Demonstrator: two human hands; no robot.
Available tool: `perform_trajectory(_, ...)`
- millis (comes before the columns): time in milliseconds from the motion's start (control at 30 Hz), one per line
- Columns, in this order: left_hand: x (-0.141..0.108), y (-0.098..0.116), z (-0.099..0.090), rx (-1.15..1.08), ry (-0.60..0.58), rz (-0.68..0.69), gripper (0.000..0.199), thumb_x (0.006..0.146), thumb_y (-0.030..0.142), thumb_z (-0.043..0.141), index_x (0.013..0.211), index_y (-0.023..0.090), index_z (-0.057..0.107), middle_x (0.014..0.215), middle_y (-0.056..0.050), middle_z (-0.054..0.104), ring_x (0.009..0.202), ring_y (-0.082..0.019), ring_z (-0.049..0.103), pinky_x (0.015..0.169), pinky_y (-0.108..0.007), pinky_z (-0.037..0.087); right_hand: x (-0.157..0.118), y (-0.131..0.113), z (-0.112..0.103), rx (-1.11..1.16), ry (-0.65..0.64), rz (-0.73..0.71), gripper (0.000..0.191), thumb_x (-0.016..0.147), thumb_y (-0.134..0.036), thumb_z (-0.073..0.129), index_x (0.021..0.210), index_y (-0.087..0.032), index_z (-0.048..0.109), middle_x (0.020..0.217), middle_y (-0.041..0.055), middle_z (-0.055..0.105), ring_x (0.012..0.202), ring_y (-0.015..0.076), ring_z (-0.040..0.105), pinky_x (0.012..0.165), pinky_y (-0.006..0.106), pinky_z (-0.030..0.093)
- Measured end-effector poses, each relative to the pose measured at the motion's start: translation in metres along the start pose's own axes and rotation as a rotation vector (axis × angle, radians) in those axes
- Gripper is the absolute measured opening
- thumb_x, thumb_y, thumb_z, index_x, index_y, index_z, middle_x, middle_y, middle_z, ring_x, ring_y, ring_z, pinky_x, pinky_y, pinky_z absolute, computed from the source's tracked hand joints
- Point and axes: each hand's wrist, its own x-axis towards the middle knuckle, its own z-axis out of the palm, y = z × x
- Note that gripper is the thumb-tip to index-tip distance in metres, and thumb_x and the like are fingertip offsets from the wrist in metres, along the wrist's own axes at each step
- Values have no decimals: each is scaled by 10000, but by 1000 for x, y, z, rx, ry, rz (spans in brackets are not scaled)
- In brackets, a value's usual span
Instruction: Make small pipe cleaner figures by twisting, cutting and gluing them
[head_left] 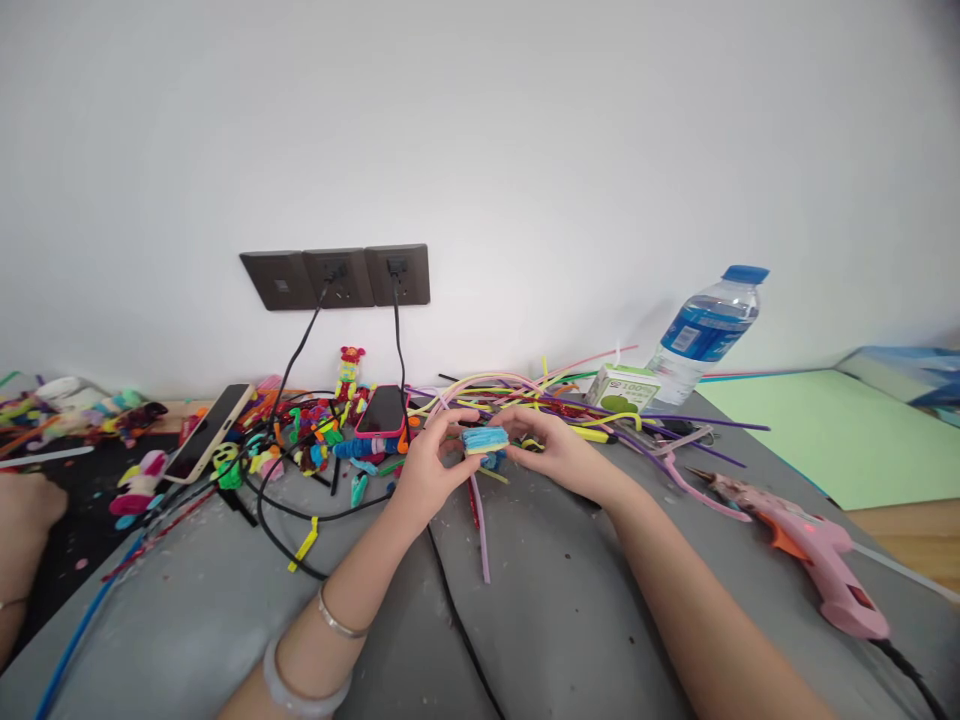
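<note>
Between my two hands, above the grey table (555, 600), is a small block of blue and pale yellow pipe cleaners (485, 440) laid side by side. My left hand (436, 455) grips its left end between thumb and fingers. At the right end, my right hand (551, 450) pinches it the same way. A lilac pipe cleaner (481, 530) lies on the table just below the block. Behind my hands spreads a loose heap of colourful pipe cleaners (517, 385), partly hidden by my fingers.
At right lie a pink glue gun (817, 560) and green paper (847, 430). A water bottle (705, 335) leans near a small juice box (621, 388). Black cables (274, 500) cross the left side, among phones (210, 430) and pipe-cleaner figures (140, 485). Another person's hand (30, 515) rests far left.
</note>
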Motion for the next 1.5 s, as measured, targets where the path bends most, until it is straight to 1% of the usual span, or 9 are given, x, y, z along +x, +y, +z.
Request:
perform_trajectory(267, 1, 0, -2, 80, 53, -9, 306, 773, 154, 666, 1076, 188, 647, 1087, -81, 649, 851, -159, 644, 767, -283, 529, 2, 1, -4, 26, 108, -86, 188, 868, -239, 609, 1054, -208, 606, 1071, 73, 686, 942, 208, 666, 857, 367, 532)
perform_trajectory(533, 0, 5, -3, 132, 107, 5, 290, 790, 179, 647, 1080, 189, 659, 1040, -73, 682, 822, -166, 647, 706, -271, 507, 1, 1, -3, -33, 52, -44, 281, 844, -272, 647, 1115, -208, 602, 1082, 76, 677, 955, 220, 642, 861, 374, 514)
perform_trajectory(767, -1, 6, -2, 206, 86, 39, 242, 789, 196, 668, 1031, 196, 670, 1009, -62, 664, 786, -155, 616, 673, -261, 491, 2, 1, 7, -88, 73, -94, 237, 862, -281, 638, 1090, -216, 635, 1113, 81, 663, 1036, 232, 615, 878, 363, 499)
perform_trajectory(833, -1, 7, -2, 201, 76, 46, 233, 791, 218, 683, 1023, 198, 677, 994, -62, 660, 816, -165, 612, 679, -261, 486, 2, 0, 9, -24, 31, -62, 212, 883, -318, 621, 1064, -213, 647, 1113, 81, 674, 1035, 230, 625, 899, 364, 499)
perform_trajectory(967, 0, 8, -4, 122, 67, 33, 286, 763, 253, 733, 1039, 197, 686, 993, -68, 651, 847, -180, 602, 707, -271, 490, 2, -5, 8, 256, -74, 6, 317, 902, -431, 602, 1126, -208, 628, 1153, 86, 677, 1043, 223, 646, 930, 362, 498)
perform_trajectory(1033, 0, 8, -4, 73, 69, 10, 291, 754, 252, 741, 1034, 194, 684, 1005, -69, 647, 843, -177, 596, 701, -266, 489, 2, -8, 6, 344, -85, 39, 341, 905, -466, 595, 1133, -213, 612, 1118, 73, 687, 998, 205, 655, 899, 341, 505)
perform_trajectory(1133, 0, 9, -3, -9, 60, -29, 303, 767, 258, 726, 1058, 192, 672, 1010, -71, 644, 834, -172, 594, 693, -261, 493, 0, -9, 3, 349, -81, 99, 334, 908, -507, 577, 1062, -213, 617, 1022, 48, 692, 882, 181, 648, 802, 305, 512)
perform_trajectory(1333, -1, 10, -1, -60, -37, -30, 358, 766, 237, 712, 1121, 204, 668, 1052, -82, 649, 826, -168, 603, 685, -264, 496, -2, -5, 0, 376, -134, 189, 353, 932, -561, 501, 1000, -230, 603, 762, 6, 664, 675, 165, 612, 606, 269, 458)
perform_trajectory(1500, -1, 9, 0, -55, -58, -35, 307, 741, 204, 710, 1045, 190, 665, 1049, -78, 637, 815, -160, 601, 655, -249, 487, -1, -8, 2, 419, -139, 218, 334, 920, -560, 524, 956, -228, 540, 713, -20, 632, 619, 146, 589, 586, 260, 427)
